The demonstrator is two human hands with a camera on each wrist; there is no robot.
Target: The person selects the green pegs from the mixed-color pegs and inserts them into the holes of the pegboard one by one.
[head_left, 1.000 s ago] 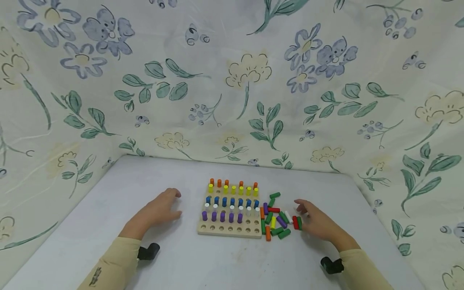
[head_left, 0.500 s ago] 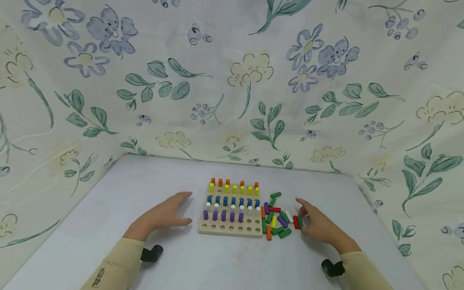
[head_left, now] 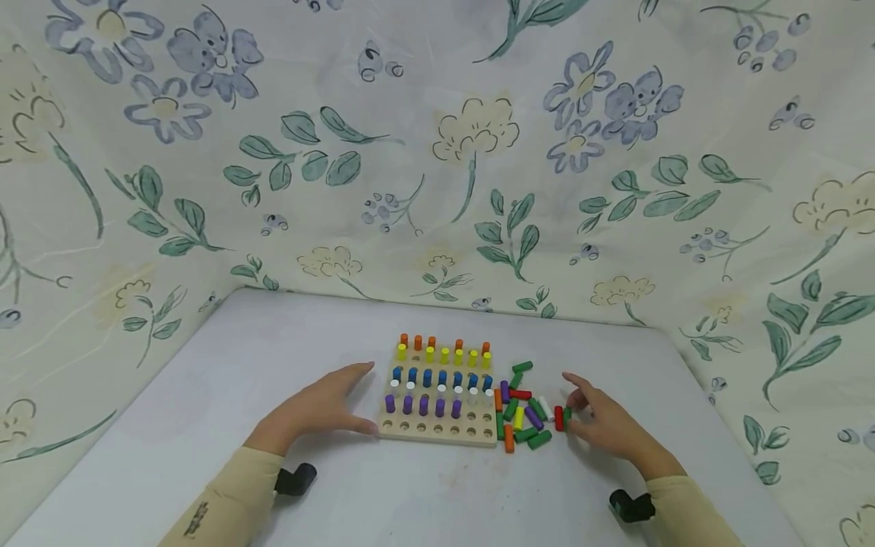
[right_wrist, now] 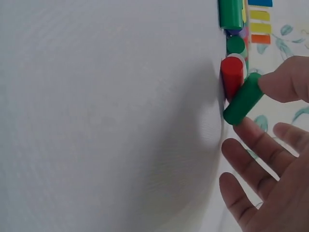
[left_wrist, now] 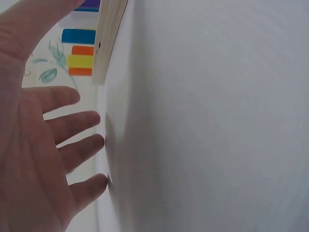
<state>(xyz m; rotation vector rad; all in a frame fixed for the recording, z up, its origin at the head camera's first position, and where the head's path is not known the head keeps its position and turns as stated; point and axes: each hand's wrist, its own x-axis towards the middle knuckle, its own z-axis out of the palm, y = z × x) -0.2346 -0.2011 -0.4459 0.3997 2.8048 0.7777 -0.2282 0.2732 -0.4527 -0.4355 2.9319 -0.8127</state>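
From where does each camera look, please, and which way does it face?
Head: on the person's head, forward and down at the pegboard and loose pegs; left hand, right hand and both sleeves show.
Left wrist: toward that hand's fingers, the table and the pegboard's edge; palm and fingers show.
Right wrist: toward that hand's fingers, which pinch a green peg near a red peg.
Shared: head and right wrist both show that green peg.

Floral sheeting [head_left: 437, 171] around a table [head_left: 410, 490] suggests a booth
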